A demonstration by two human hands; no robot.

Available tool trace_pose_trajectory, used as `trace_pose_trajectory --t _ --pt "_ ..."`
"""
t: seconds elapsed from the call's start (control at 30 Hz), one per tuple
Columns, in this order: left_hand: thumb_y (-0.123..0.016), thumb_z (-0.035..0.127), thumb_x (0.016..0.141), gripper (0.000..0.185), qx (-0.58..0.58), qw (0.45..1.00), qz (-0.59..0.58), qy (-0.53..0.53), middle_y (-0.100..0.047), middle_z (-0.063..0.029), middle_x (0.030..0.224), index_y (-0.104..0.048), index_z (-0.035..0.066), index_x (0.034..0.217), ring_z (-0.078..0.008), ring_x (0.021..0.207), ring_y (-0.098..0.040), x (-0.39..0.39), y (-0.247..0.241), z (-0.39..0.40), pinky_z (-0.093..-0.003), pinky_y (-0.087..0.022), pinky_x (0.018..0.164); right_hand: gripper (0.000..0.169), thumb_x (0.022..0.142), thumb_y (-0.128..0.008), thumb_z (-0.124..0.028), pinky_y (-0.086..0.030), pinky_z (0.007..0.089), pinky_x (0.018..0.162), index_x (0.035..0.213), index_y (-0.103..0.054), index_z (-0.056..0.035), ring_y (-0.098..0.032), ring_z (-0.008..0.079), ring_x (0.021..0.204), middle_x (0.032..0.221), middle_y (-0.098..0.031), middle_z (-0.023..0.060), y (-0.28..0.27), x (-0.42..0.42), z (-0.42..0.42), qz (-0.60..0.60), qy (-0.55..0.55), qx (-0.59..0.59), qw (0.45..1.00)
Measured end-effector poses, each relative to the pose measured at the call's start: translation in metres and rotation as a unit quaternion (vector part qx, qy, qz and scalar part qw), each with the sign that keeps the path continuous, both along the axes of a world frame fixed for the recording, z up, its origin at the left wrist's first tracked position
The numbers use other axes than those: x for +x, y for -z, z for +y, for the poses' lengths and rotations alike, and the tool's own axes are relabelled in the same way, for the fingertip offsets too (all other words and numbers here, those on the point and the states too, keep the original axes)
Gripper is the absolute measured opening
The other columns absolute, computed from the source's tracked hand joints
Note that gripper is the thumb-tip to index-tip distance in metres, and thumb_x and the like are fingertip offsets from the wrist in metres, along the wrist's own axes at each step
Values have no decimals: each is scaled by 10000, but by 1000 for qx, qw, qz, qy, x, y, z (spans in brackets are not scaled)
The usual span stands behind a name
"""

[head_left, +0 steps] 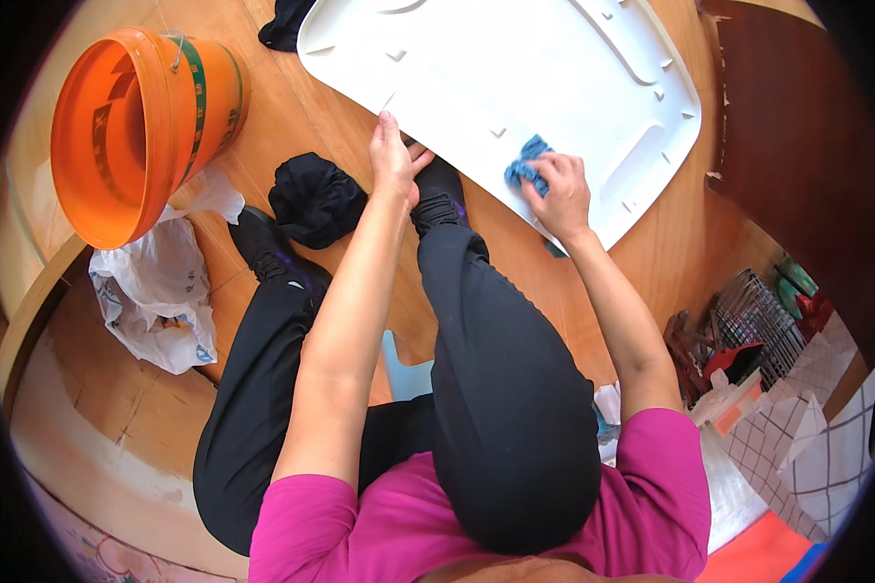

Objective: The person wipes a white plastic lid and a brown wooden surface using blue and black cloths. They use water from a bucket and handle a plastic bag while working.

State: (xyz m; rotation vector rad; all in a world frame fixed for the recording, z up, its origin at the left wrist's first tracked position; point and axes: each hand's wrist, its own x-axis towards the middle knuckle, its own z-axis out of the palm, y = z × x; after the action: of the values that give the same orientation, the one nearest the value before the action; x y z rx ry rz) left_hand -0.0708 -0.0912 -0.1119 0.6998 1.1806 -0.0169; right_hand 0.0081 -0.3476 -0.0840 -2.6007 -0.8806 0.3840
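A large white plastic panel (pixel 525 80) with rounded corners and small raised tabs lies tilted across the top of the view, in front of me. My left hand (pixel 397 160) grips its near left edge, with the thumb on top and the fingers partly under it. In my right hand (pixel 563 191) is a crumpled blue cloth (pixel 529 166), pressed against the panel near its lower edge. Part of the panel is out of view at the top. One black shoe (pixel 439 193) reaches to the panel's near edge, close to my left hand.
An orange bucket (pixel 146 138) lies at the upper left, its mouth facing left. Near it are a white plastic bag (pixel 157 291) and a bundled black cloth (pixel 315 200) on the wood-look floor. A wire rack (pixel 755 321) and clutter are at the right, below a dark brown wooden panel (pixel 795 124).
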Motion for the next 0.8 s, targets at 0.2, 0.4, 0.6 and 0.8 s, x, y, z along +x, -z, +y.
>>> trace_pose_trajectory --t 0.2,0.4,0.6,0.8 --pt "-273 512 1109 626 -108 989 -99 -29 -330 -167 1600 -168 122 1587 -433 1357 -502 0 -13 -22 -661 -427 1084 200 850 -778 -272 -504 397 916 1020 -758 -168 -570 294 1063 1123 -699 35 29 56 91 -154 45 59 985" --pt "-278 507 1111 571 -103 990 -77 -50 -430 -152 1512 -256 126 1536 -392 1310 -537 1 -2 -30 -627 -502 1014 159 837 -748 -283 -567 409 814 945 -721 -169 -576 290 1043 1085 -665 -8 17 8 118 -22 -88 12 996" --pt "-303 511 1109 512 -58 991 -79 -88 -567 -139 1347 -374 118 1429 -313 1168 -640 -9 10 -36 -546 -573 901 148 821 -752 -218 -555 387 850 967 -734 -235 -578 276 1057 1142 -645 -13 -12 10 88 52 -216 -12 975" --pt "-316 525 1103 552 -47 993 -87 -66 -550 -169 1384 -346 106 1462 -342 1173 -646 -12 14 -34 -539 -570 921 235 776 -766 -143 -544 372 834 976 -741 -263 -592 245 1053 1140 -636 -16 -12 31 87 -13 -228 -48 972"
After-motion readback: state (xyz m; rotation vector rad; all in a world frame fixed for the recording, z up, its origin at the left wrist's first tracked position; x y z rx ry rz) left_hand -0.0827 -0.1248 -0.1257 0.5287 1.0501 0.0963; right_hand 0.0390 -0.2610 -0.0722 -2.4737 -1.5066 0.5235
